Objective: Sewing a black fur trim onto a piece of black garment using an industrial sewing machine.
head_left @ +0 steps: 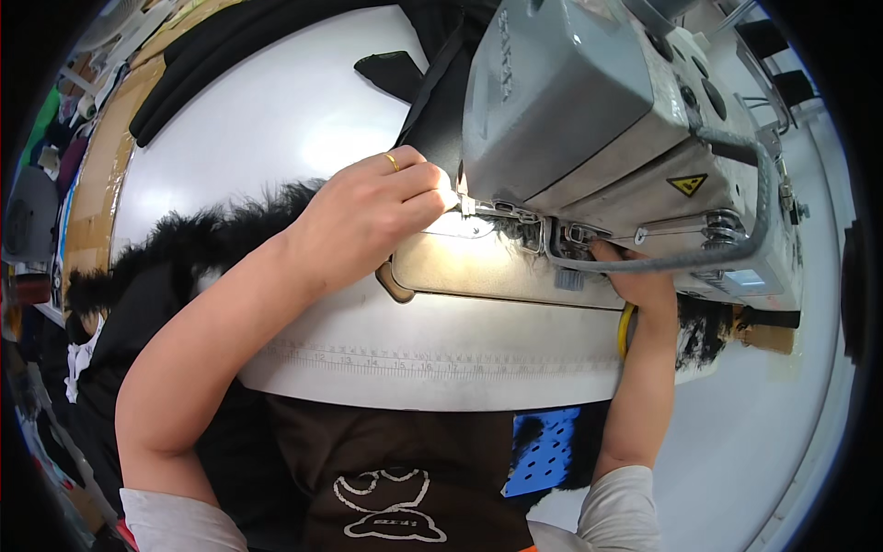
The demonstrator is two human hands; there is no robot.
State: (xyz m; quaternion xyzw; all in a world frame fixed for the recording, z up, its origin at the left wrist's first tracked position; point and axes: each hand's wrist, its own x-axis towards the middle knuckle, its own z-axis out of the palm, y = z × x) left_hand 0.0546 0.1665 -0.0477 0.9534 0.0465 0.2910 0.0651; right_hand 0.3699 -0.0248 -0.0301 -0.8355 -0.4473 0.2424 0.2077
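My left hand (391, 204) is closed in a pinch beside the needle and presser foot (469, 206) of a grey industrial sewing machine (561, 101). Black fabric (430, 103) runs down behind its knuckles; the pinched edge itself is hidden. Under my left wrist passes a strip of black fur (216, 221), and dark hairs also show past the presser foot. My right hand (644, 281) reaches behind the machine's bent metal guard bar (676, 262), one finger close to the metal mechanism. The rest of its fingers are out of sight.
A metal plate (515, 271) lies on the white sewing table (432, 363), with a printed ruler scale along its front. Black cloth (267, 41) is spread at the back left beside cardboard (97, 193). More black fur (704, 331) lies to the right of my right wrist.
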